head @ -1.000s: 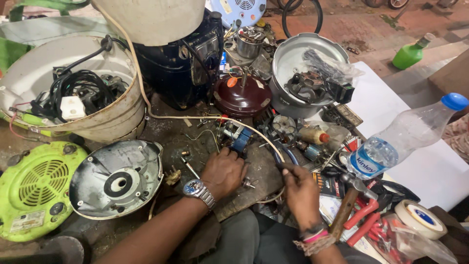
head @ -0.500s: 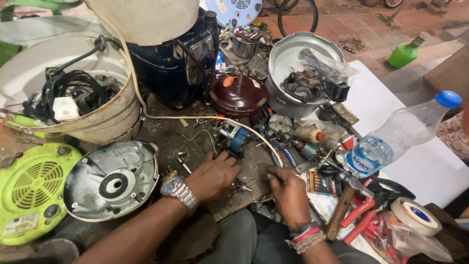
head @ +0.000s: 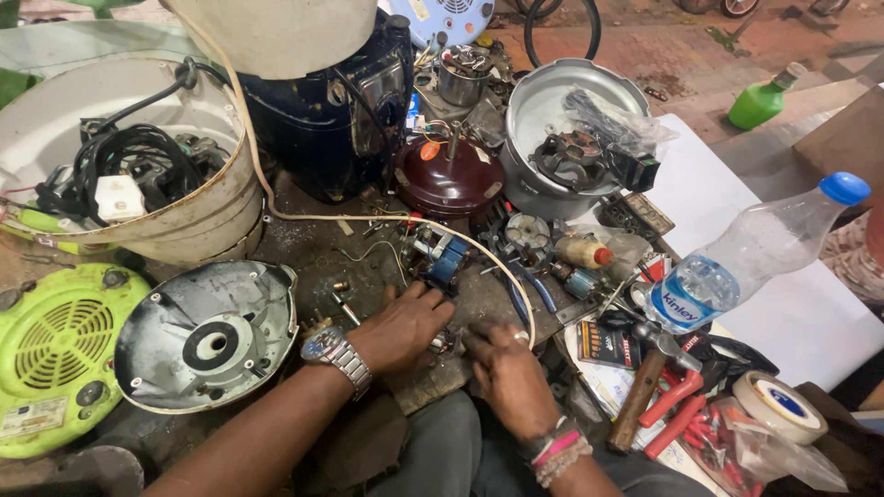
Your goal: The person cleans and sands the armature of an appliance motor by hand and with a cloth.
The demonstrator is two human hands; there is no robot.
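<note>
- Left hand, a steel watch on its wrist, lies palm-down on the grimy bench, its fingers curled over a small metal part at the bench's front edge.
- Right hand meets it from the other side, fingertips pinched together on the same part (too small and too covered to identify); coloured bands circle the wrist.
- Just beyond the knuckles sits a little blue motor, with a cream cable looping past it across the bench.
- To the left, a grey round housing rests beside a lime-green fan cover; behind them a white tub holds black cords.
- Farther back stand a maroon motor dome and a steel pot stuffed with parts.
- On the right lie a tilted water bottle with a blue cap, a wooden-handled hammer, red-handled pliers and a tape roll.
</note>
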